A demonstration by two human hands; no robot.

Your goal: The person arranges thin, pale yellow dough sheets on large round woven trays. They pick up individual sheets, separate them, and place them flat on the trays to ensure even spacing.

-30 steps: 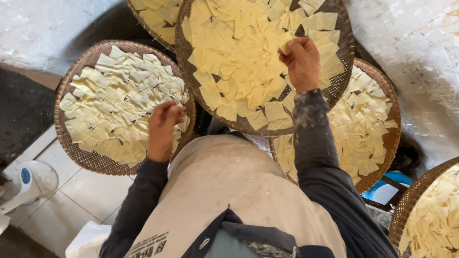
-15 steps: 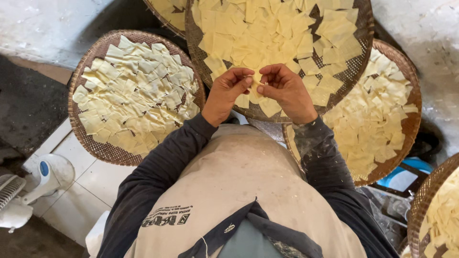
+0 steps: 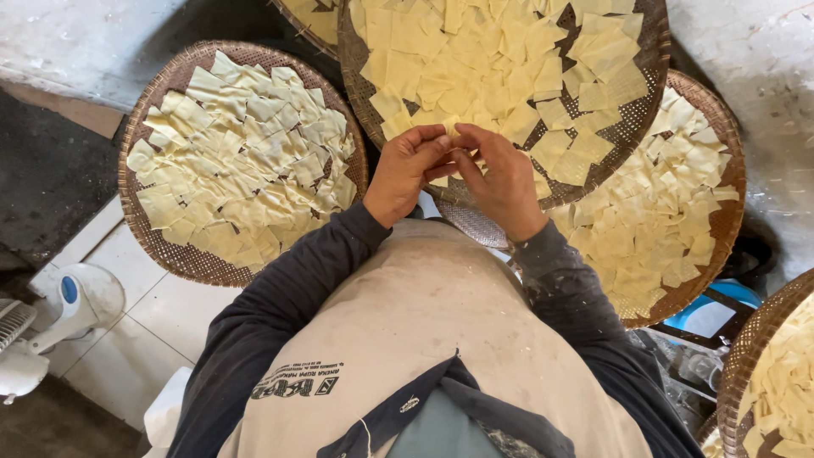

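Soft even daylight, sharp focus, faint shadows, slight edge distortion

Under you, a white tiled floor (image 3: 161,318) is running off to the lower left, and a white fan (image 3: 51,326) is standing on it. Past the tiles, a pale, rough concrete surface (image 3: 93,47) is spreading out and carrying round woven trays of pale dough squares: a left tray (image 3: 170,254), a middle tray (image 3: 649,80) overlapping a right tray (image 3: 729,212), and another tray (image 3: 746,356) showing at the lower right edge.
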